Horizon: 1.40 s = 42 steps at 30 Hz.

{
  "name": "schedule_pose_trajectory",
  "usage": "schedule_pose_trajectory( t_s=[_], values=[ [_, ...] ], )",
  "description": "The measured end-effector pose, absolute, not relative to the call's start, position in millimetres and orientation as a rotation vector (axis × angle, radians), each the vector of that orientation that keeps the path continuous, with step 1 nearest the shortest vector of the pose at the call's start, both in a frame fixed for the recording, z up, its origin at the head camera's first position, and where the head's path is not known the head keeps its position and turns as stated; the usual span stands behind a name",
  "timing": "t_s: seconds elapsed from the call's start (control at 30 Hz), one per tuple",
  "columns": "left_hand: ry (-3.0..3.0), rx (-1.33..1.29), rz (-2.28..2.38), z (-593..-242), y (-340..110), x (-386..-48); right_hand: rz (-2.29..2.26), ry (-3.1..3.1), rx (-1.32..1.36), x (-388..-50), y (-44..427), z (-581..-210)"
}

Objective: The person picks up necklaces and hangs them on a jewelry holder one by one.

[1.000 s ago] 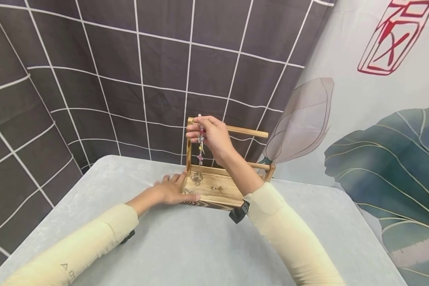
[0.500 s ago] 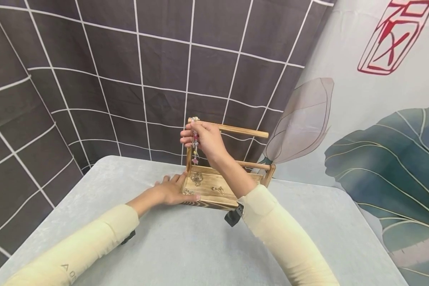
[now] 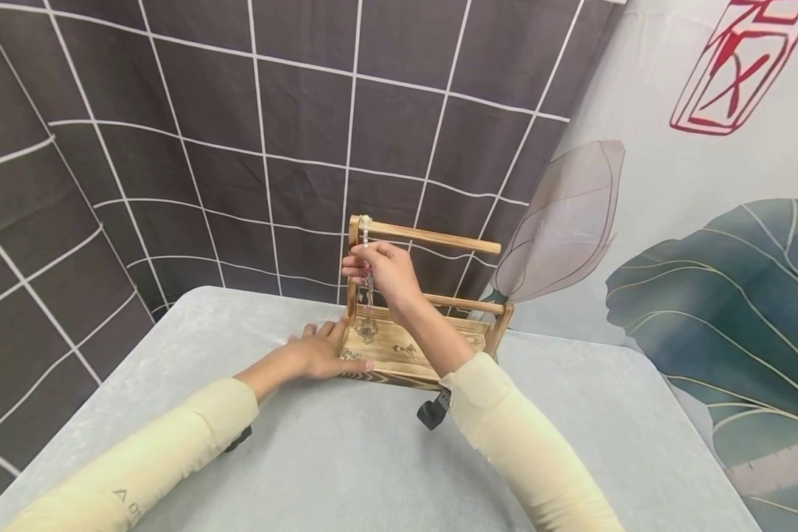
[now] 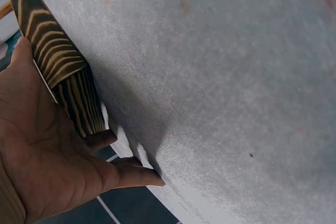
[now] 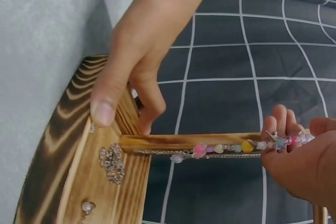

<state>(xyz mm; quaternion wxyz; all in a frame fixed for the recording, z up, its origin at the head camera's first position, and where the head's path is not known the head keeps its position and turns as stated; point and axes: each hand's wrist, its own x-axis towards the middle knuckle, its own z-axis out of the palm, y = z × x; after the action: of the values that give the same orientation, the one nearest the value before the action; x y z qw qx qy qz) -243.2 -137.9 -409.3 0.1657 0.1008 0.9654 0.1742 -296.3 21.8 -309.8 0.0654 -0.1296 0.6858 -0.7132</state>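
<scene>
Beaded strand [image 3: 366, 233], centre of head frame: seemingly looped over upper bar [image 3: 439, 236] | Your right hand [image 3: 389, 275]: pinching it, lower than a moment ago; hanging looks nearly done | Your left hand [image 3: 319, 355]: spread against wooden stand [image 3: 399, 380]

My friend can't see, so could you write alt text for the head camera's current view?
A right hand pinches a string of beads hanging from the top bar of a wooden stand. The left hand rests against its tray, which holds small jewelry, on a pale table before a dark gridded curtain.
</scene>
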Motion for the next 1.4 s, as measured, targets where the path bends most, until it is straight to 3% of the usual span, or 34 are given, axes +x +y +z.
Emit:
schedule_pose_trajectory(
  t_s=[1.4],
  values=[
    [2.731, 0.281, 0.492, -418, -140, -249, -1.501, 2.598, -0.337, -269, 47, -331]
  ],
)
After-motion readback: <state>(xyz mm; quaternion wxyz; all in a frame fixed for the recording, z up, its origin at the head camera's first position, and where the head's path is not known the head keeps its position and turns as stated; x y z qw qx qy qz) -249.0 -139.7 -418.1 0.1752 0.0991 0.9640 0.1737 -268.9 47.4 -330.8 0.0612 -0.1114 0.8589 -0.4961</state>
